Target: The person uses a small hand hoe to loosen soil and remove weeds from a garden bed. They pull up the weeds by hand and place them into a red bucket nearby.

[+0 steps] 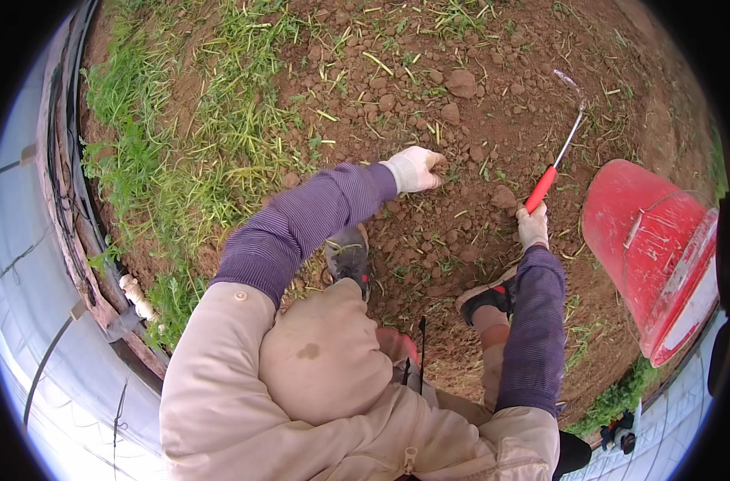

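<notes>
My right hand (534, 226), in a pale glove, is closed around the red handle of a hand hoe (542, 188). Its thin metal shaft points up and away, and the bent, soil-smeared blade is over the ground at the upper right. My left hand (414, 170), gloved too, is low over the loose brown soil (413, 240) with its fingers curled down. Small green weeds (451, 175) and clods lie beside those fingertips. Whether anything is pinched there is hidden by the fingers.
At the right a scuffed red bucket (644, 240) lies tipped on its side. Leafy green plants (124, 90) and cut stems (238, 132) spread along the left, beside plastic sheeting (16, 240). My shoes (348, 258) are on the soil. Another person (620, 433) is far off, lower right.
</notes>
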Demonstrator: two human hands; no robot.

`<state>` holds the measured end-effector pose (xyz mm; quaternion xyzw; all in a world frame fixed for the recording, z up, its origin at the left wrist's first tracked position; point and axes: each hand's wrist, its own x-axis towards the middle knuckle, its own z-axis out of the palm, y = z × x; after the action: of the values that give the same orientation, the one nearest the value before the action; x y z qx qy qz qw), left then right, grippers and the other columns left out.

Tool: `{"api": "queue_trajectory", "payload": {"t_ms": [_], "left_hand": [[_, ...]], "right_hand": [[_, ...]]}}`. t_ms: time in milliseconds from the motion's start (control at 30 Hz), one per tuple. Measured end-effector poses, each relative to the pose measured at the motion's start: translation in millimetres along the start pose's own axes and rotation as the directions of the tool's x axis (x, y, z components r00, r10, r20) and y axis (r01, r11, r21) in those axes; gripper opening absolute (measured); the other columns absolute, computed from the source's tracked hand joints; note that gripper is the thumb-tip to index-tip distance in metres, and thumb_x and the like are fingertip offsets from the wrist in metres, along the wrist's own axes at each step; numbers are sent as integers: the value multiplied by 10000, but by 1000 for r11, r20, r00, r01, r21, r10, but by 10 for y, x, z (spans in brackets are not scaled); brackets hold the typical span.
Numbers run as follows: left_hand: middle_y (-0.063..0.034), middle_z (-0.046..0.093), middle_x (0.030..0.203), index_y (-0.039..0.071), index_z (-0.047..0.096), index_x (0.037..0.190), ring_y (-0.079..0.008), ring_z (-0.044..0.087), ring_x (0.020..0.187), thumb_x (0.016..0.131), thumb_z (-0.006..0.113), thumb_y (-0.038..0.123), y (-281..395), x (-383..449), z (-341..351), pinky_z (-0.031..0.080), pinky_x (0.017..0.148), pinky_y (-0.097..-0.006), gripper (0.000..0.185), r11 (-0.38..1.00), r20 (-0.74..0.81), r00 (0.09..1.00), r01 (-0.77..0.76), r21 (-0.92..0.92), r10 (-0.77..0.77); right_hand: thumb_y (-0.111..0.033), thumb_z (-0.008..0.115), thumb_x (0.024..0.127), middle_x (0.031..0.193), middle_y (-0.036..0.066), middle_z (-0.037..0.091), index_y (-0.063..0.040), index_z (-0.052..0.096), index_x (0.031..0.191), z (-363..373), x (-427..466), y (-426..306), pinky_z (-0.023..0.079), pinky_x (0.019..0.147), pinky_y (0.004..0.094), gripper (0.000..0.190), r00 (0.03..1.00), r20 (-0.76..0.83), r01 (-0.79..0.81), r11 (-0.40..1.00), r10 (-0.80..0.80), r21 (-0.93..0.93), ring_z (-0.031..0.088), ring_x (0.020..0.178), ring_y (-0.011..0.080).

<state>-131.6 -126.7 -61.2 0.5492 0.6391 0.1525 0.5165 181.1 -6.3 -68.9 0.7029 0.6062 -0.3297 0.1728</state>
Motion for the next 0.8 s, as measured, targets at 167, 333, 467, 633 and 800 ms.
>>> {"api": "queue_trajectory", "payload": {"t_ms": [167,333,467,633,800], "left_hand": [[-196,649,1060,-2,566,1178,-276,636,976,767,646,263,-255,-198,-516,489,865,-354,495,894,-269,908,198,-403,-322],[-127,650,1076,93,568,1177,-305,632,956,806,585,261,216,130,-535,507,807,-410,407,894,-74,990,139,426,-118],[-207,599,1172,68,507,1298,-315,584,1083,798,612,321,138,159,-412,461,921,-380,570,991,13,994,108,83,-110],[-252,621,1097,-92,505,1229,-303,610,1048,809,616,353,-291,-253,-703,467,912,-334,622,834,-294,898,127,-537,-326],[-117,661,1045,97,595,1153,-306,632,961,836,592,266,-388,-53,-1493,510,815,-398,359,922,-586,808,270,277,-61]], "right_hand": [[-455,543,835,1281,246,449,-132,301,1371,-67,-100,-113,397,960,472,672,1000,4,-23,998,23,-54,495,1149,408],[-452,544,835,1288,246,442,-125,289,1378,-28,-40,-105,398,959,471,683,999,27,-21,999,22,-34,487,1153,415],[-451,551,833,1291,246,437,-123,286,1380,-13,-26,-69,398,959,468,691,1000,27,-1,1000,1,-4,482,1160,411],[-429,551,833,1284,239,443,-129,291,1374,-68,-50,-34,399,957,471,671,999,11,-42,999,42,-17,494,1146,406],[-410,545,839,1291,238,438,-132,283,1376,-66,-53,-161,408,953,462,659,998,37,-43,999,43,-11,497,1144,404]]}}
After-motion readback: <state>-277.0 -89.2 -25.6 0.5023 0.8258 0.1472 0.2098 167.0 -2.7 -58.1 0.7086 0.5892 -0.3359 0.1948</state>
